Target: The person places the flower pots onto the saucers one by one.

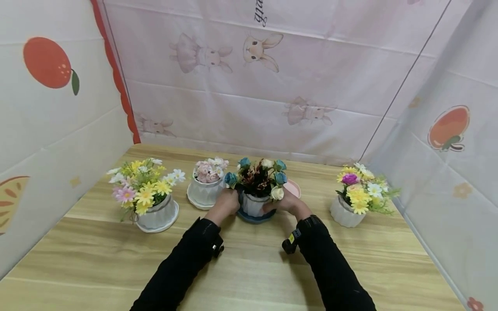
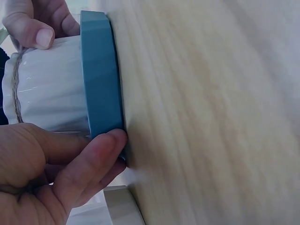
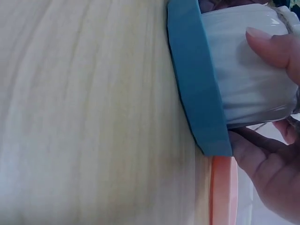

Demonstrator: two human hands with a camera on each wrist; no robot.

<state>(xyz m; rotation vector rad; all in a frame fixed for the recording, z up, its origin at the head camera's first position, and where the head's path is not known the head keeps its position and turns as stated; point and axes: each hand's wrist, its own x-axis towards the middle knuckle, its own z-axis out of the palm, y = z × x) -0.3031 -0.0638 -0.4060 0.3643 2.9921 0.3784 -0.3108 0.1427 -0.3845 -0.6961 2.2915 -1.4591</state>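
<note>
A ribbed white flower pot (image 1: pixel 253 205) with blue and cream artificial flowers (image 1: pixel 258 177) sits in a blue saucer (image 1: pixel 254 218) at the middle of the table. Twine runs around the pot near its rim. My left hand (image 1: pixel 228 202) is at its left side; in the left wrist view its fingertips pinch the edge of the blue saucer (image 2: pixel 101 70), close to the wood. From the right, my right hand (image 1: pixel 285 201) grips the pot. Its thumb lies along the pot's side (image 3: pixel 253 65) in the right wrist view, with other fingers low near the saucer's rim.
Left of the hands stand a pot of pink and white flowers (image 1: pixel 208 190) and a pot of yellow daisies (image 1: pixel 155 214), both on white saucers. A pink saucer (image 1: pixel 293 188) is partly hidden behind my right hand. Farther right stands another flower pot (image 1: pixel 346 211). Printed cloth walls (image 1: pixel 233 86) enclose the table.
</note>
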